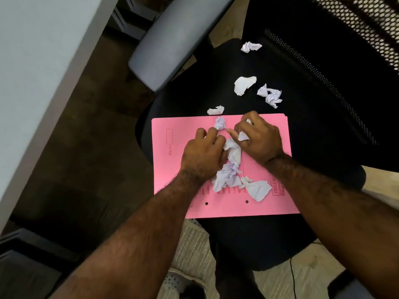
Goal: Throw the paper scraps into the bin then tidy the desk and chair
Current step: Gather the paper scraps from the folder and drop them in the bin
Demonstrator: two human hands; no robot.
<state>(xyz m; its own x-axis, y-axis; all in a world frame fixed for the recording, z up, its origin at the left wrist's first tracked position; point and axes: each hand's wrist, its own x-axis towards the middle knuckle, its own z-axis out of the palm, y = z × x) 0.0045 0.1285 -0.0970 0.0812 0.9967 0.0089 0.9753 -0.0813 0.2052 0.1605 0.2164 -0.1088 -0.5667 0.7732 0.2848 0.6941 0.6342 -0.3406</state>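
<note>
A pink folder [185, 130] lies flat on the black chair seat [313, 130]. Crumpled white paper scraps [228, 178] are heaped on the folder between my hands. My left hand [203, 152] has its fingers curled over scraps at the heap's left side. My right hand [259, 137] grips a scrap [243, 135] in curled fingers. Another small scrap [220, 123] sits on the folder just beyond my left fingertips. Several more scraps [245, 85] lie loose on the seat farther back, one near the backrest [250, 46].
The chair's grey armrest [172, 39] juts out at the upper left, beside a white desk edge [43, 72]. The mesh backrest [356, 39] fills the upper right. Dark floor lies to the left, pale carpet and a thin cable [292, 275] below the seat.
</note>
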